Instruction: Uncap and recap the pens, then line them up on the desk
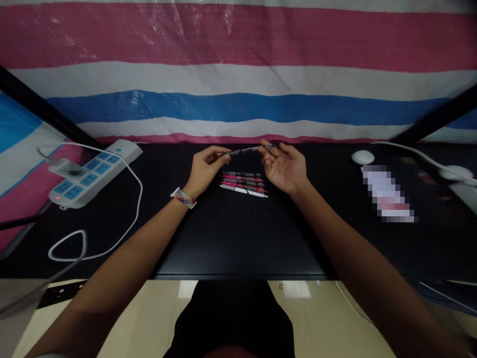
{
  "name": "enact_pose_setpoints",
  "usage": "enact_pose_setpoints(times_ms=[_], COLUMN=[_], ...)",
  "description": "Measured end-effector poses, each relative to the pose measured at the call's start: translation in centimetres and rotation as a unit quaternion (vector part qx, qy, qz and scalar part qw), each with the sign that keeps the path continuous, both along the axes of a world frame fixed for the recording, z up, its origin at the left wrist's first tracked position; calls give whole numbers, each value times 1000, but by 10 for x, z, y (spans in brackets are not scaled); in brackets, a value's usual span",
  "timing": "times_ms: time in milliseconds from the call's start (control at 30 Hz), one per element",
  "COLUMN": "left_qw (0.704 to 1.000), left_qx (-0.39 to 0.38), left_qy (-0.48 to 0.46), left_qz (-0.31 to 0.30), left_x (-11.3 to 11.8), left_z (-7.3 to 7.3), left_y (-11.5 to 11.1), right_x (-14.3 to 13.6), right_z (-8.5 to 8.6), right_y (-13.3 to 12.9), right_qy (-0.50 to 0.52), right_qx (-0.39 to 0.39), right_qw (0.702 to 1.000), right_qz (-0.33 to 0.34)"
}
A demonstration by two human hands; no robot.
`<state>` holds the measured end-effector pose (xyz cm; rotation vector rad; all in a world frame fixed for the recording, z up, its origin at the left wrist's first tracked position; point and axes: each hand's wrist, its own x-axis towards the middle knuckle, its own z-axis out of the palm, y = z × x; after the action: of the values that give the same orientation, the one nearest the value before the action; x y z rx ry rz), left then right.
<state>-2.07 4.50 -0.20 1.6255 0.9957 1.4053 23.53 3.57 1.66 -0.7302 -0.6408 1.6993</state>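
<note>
My left hand [208, 166] pinches one end of a dark, slim pen [249, 149] between thumb and fingers. The pen is held nearly level above the black table. Its other end lies across the fingers of my right hand [286, 166], which is turned palm up, with the thumb by the pen's tip. Just below, between both hands, several pens lie side by side in a row: dark ones at the back, pink and red pens [244, 182] in the middle, and a white pen [244, 190] at the front.
A white power strip [95, 174] with blue sockets stands on the left of the black table [238, 243], its white cable [138, 199] looping nearby. On the right are a white mouse [362, 157] and a blurred-out flat item [387, 194]. A striped sheet [238, 107] hangs behind.
</note>
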Motion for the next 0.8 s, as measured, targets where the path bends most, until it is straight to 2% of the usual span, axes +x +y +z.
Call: enact_pose_setpoints(times_ms=[233, 800], left_qw=[1000, 1000], left_qx=[-3, -13], left_qy=[2, 3], left_qz=[1, -4], left_x=[1, 0], left_z=[-1, -1], left_y=[0, 2], right_x=[-1, -1], right_z=[-5, 0], right_y=[3, -1], right_qy=[16, -16], right_qx=[0, 30], right_qw=[1000, 999], right_qz=[-11, 7])
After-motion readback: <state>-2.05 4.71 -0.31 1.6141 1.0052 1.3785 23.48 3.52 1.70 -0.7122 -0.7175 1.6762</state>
